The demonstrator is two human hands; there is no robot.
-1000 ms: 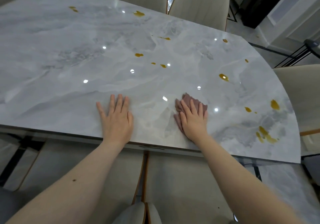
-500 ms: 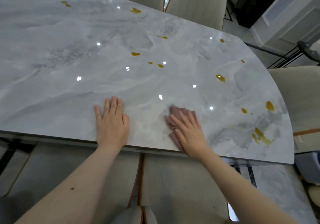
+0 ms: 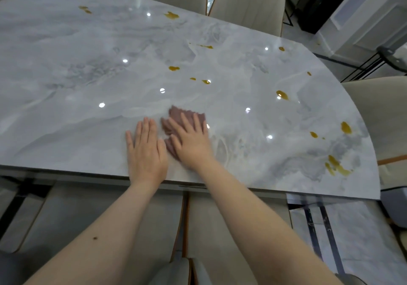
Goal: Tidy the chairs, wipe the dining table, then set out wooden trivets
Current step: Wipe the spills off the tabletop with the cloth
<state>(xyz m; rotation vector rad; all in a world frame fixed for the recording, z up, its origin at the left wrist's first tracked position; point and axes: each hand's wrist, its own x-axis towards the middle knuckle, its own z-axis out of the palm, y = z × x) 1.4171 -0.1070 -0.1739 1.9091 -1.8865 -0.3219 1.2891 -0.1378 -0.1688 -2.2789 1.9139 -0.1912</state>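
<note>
pressing, seemingly flat: right hand (image 3: 192, 142) on cloth (image 3: 176, 117)

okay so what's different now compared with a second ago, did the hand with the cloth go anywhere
Yes. The right hand, flat on the mauve cloth, has slid it leftward across the marble table, closing the gap until it lies right beside the left hand. Nothing was picked up or released. The left hand stays flat near the table's front edge.

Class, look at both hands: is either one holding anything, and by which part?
Neither grips anything. The right hand presses flat on the middle of the crumpled mauve cloth; the left hand rests flat on the grey marble table.
</note>
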